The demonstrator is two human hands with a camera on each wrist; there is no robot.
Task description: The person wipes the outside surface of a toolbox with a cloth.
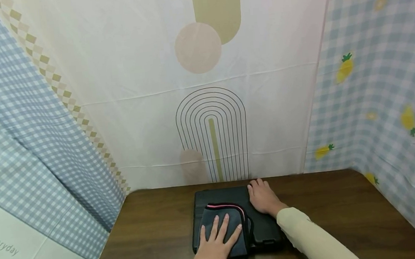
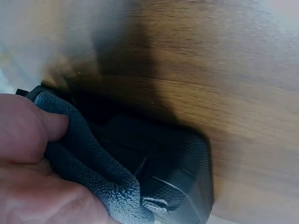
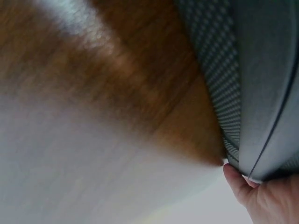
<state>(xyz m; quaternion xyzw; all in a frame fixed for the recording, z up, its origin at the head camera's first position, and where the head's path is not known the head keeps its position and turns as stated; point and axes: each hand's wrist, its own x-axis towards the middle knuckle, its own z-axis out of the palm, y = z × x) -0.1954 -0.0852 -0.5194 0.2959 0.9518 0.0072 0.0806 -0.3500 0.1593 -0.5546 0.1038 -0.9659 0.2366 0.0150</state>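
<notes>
A black hard case with textured sides lies on the wooden table. Over its left half is a folded dark grey cloth with black trim and a pink stripe. My left hand rests on the cloth, fingers spread and nearly straight. In the left wrist view, the thumb presses the fuzzy cloth near the case's edge. My right hand grips the case's far right corner, with its fingertips bent over the far edge. The right wrist view shows those fingers at the end of the case.
Brown tabletop extends on both sides of the case. A white patterned curtain hangs along the table's back edge. Blue checked curtains stand at the left and right.
</notes>
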